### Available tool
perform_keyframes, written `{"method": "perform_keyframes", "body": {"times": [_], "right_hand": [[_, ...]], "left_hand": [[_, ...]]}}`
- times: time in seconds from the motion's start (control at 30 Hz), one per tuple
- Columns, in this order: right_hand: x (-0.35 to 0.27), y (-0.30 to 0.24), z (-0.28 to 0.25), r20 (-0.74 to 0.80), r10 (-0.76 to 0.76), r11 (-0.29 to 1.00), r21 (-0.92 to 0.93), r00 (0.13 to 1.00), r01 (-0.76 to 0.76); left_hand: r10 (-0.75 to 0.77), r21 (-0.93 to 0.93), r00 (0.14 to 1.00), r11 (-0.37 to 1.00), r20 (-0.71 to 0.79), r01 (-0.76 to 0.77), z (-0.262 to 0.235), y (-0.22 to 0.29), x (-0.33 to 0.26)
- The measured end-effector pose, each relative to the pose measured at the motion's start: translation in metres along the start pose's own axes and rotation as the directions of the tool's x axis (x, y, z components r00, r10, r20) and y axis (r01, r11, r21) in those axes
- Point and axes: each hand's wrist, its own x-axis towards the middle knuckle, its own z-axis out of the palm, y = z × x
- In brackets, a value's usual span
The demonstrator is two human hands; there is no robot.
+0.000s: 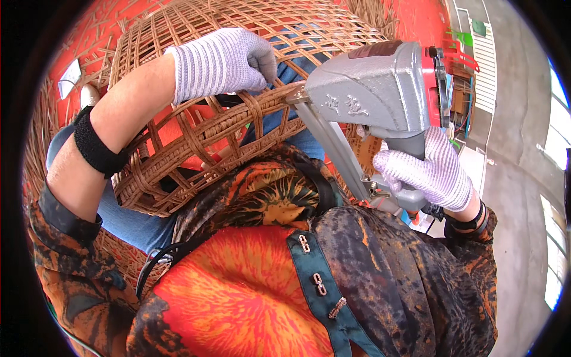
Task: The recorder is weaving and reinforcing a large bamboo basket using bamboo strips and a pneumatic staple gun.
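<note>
A brown wicker basket (196, 140) with open lattice weave lies across my lap. My left hand (223, 62), in a white striped knit glove, is closed over the weave near a thick wrapped bar, its fingertips partly hidden. My right hand (431, 172), gloved the same way, wraps the handle of a grey air staple gun (366, 92) with a red and black rear end. The nose of the gun meets the end of the wrapped bar, just right of my left hand. Its long straight magazine slants down toward my body.
Loose wicker strips (101, 33) litter the red floor (410, 24) at the far left and top. A white slatted rack (485, 71) and a grey floor (517, 119) lie to the right. My jeans-clad legs (134, 220) sit beneath the basket.
</note>
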Motion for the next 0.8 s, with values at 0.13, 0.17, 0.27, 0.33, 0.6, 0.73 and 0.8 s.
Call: {"method": "perform_keyframes", "body": {"times": [0.13,0.17,0.27,0.33,0.6,0.73,0.8], "right_hand": [[0.0003,0.0027,0.0003,0.010,0.005,1.000,0.007,1.000,-0.005],[0.0003,0.0027,0.0008,0.010,0.004,1.000,0.007,1.000,-0.004],[-0.0013,-0.0011,0.0049,0.012,0.004,1.000,0.028,1.000,-0.005],[-0.0009,0.0003,0.0048,0.011,0.022,0.999,0.027,1.000,-0.023],[-0.0016,0.0033,0.0040,-0.016,0.008,0.998,0.058,1.000,-0.007],[-0.0023,0.0015,0.0025,-0.021,0.006,0.998,0.057,1.000,-0.005],[-0.0026,0.0001,-0.0004,-0.008,-0.006,0.999,0.051,1.000,0.007]], "left_hand": [[-0.066,0.001,0.998,0.998,-0.003,0.067,0.0017,0.0008,0.0037],[-0.077,0.015,0.997,0.997,-0.008,0.077,0.0021,0.0006,0.0043],[-0.062,-0.006,0.998,0.998,-0.016,0.062,0.0003,0.0007,-0.0012],[-0.034,0.007,0.999,0.999,-0.009,0.034,0.0015,-0.0020,0.0032],[-0.006,-0.026,1.000,1.000,-0.021,0.006,0.0029,0.0023,0.0041],[0.001,-0.040,1.000,0.999,-0.013,-0.002,0.0036,0.0051,0.0038],[0.016,-0.066,1.000,0.998,-0.022,-0.017,0.0052,0.0033,0.0038]]}}
